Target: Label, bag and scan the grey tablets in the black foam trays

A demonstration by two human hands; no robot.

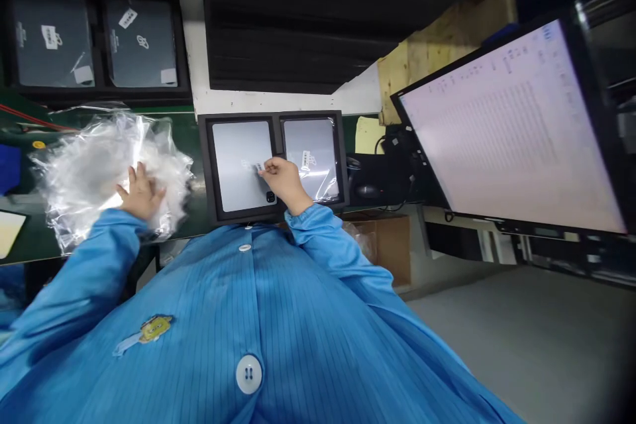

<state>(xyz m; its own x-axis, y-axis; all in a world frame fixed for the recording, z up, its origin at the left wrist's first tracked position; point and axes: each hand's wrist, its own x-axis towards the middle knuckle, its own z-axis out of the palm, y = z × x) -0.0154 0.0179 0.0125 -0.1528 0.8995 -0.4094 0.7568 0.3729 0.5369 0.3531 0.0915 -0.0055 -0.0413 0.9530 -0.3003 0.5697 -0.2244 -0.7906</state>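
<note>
My left hand [139, 195] lies with spread fingers on a heap of clear plastic bags [94, 165], holding none of them firmly. My right hand [285, 182] is over a bare silver tablet [238, 139], its thumb and fingers pinched together. At its fingertips is a small white label [259, 167] with dark print, partly hidden by the fingers. The tablet lies back up in the left compartment of a black tray [211, 202], its camera at the lower right corner. In the right compartment lies a second tablet [308, 136] in clear film with a white label.
Two more film-wrapped tablets [52, 56] sit in a black tray at the back left. A black stack of trays [298, 46] stands behind the working tray. To the right are a monitor [507, 139], a mouse [368, 191], a yellow note [369, 135] and a cardboard box [392, 248] below.
</note>
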